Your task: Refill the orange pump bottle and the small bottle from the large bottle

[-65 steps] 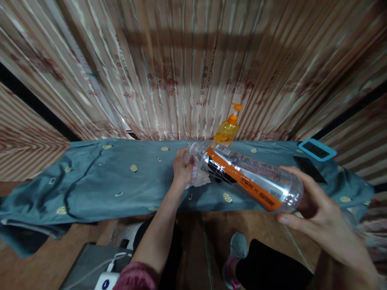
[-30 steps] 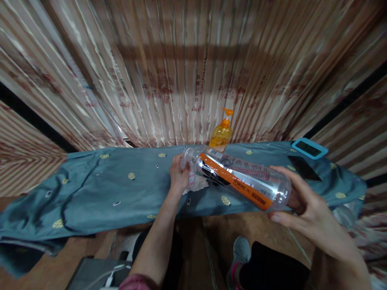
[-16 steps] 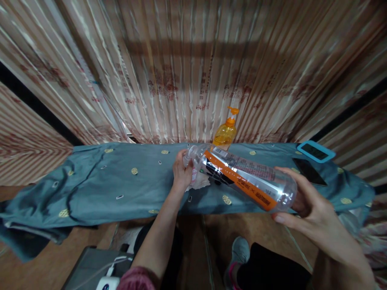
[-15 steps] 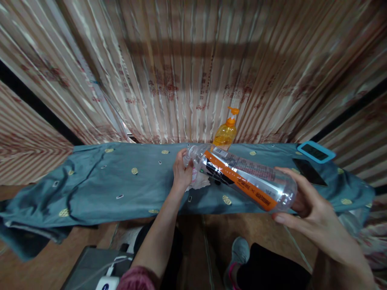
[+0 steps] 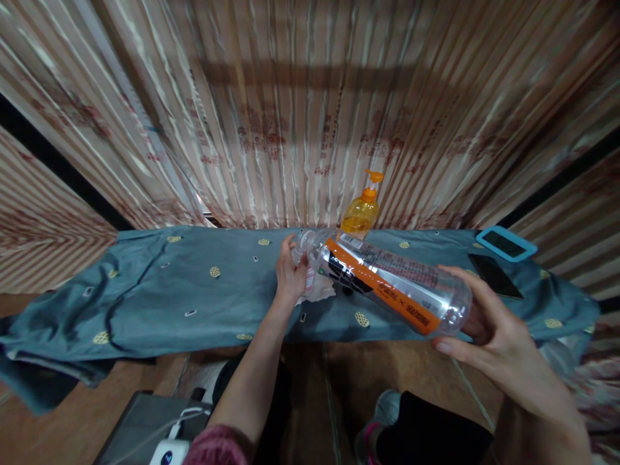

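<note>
We hold a clear plastic bottle (image 5: 387, 281) with an orange label stripe on its side, tilted, neck toward the left and slightly away from us, over the teal patterned cloth (image 5: 159, 294) that covers the table. Our right hand (image 5: 489, 336) cups the bottle's base, fingers curled around it, thumb beneath. Our left hand (image 5: 290, 274) is closed at the neck, fingers wrapped around the mouth end; whether a cap sits under them we cannot tell. A crumpled white tissue (image 5: 320, 290) lies on the cloth just under the neck, touching or nearly touching the left hand. Against the earlier views little has changed: bottle, hands and tissue keep the same places, the bottle's angle shifts only slightly, and the left fingers look a touch more lifted at the mouth. We judge the work at the neck is ongoing, not finished. Behind stands an orange pump bottle (image 5: 361, 213); a dark phone (image 5: 494, 274) and blue-framed device (image 5: 506, 242) lie right
</note>
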`<state>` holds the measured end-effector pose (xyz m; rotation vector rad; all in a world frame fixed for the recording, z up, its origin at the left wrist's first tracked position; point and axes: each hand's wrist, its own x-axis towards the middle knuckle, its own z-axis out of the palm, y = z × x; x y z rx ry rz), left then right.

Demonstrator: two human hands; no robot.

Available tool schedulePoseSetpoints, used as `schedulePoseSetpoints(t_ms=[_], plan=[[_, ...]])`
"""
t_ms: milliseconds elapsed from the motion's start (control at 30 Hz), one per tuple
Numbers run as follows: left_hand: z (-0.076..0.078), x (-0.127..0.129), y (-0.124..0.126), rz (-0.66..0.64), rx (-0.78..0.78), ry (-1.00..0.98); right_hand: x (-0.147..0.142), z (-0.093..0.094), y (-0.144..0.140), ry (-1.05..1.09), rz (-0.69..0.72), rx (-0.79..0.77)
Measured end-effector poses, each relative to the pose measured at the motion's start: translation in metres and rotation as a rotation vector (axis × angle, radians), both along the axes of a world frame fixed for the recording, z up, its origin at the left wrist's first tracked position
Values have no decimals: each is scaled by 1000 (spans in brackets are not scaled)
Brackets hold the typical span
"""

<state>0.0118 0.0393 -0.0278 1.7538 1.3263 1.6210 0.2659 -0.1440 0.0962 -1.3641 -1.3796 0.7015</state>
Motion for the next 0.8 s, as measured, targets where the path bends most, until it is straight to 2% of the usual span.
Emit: schedulePoseSetpoints(t_ms=[433,800], plan=[[-5,0,4,5,7,-36,-2,-1,0,73,-18,-72],[-4,0,5,-15,31,-35,-2,-2,0,15,-6,12]])
